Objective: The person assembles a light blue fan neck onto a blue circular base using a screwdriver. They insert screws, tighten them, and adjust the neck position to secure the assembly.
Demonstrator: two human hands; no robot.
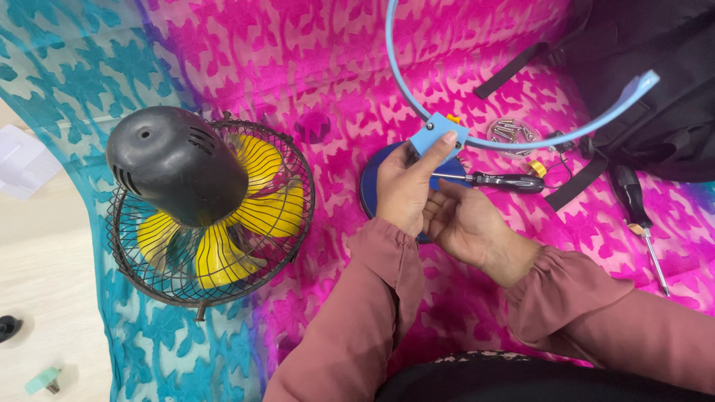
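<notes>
Lower frame: two forearms in dusty-pink sleeves enter from the bottom edge and meet at centre.

Left hand [406, 190]: fingers closed around a small light-blue bracket block [439, 135], thumb pressed on its face. The block sits at centre frame, just above the hand, and is joined to a light-blue hoop [521, 141] that arcs from the top centre round to the upper right.

Right hand [465, 223]: just beside the left and touching it at the fingertips, fingers curled; whether they grip anything cannot be told (palm side is hidden).

Behind the hands: a dark-blue round base [370, 186], partly covered by them. A black-handled screwdriver [499, 179] lies to the right of the block, with a small yellow piece [537, 169] near its handle end.

Further right: a clear dish of screws [512, 132], under the hoop; a second screwdriver [639, 216] lies near the right edge.

Left of frame: a black fan motor housing [175, 164] on a wire grille [290, 223], yellow blades [257, 212] visible inside.

Everything rests on a pink and turquoise patterned cloth [313, 67]. Upper right: a black bag [655, 67].
</notes>
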